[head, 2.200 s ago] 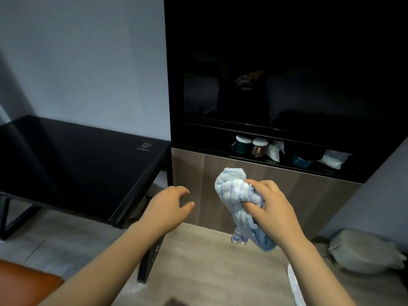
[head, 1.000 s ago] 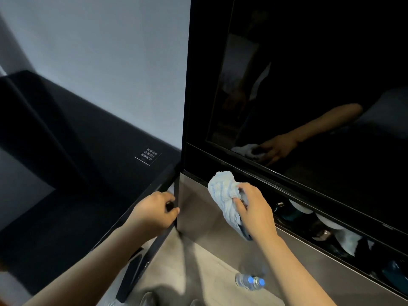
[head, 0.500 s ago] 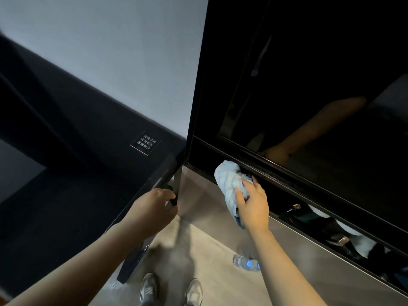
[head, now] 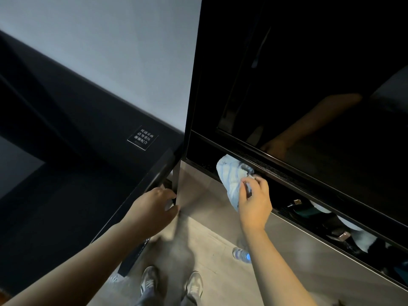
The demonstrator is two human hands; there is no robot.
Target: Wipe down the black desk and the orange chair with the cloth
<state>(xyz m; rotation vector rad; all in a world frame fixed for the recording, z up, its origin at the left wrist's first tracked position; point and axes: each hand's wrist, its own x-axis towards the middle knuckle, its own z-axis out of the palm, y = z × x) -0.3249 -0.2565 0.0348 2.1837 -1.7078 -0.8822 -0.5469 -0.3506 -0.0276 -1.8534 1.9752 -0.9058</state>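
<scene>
The black desk (head: 72, 173) fills the left half of the view, glossy, with a small white-lettered label near its back right corner. My left hand (head: 154, 208) grips the desk's right edge, fingers curled round it beside the cabinet's corner. My right hand (head: 254, 202) holds the bunched light-blue cloth (head: 231, 177) against the dark shelf slot of the tall black cabinet (head: 309, 85). The orange chair is out of view.
The cabinet's lower wooden front (head: 220, 217) stands right of the desk. Cups and white items sit in its shelf slot (head: 331, 228). A water bottle (head: 241, 255) lies on the floor near my shoes (head: 172, 283). A grey wall rises behind the desk.
I have stepped closer to the cabinet. My left hand went from hanging free to gripping the desk's edge. My right hand carried the cloth up to the cabinet's shelf slot.
</scene>
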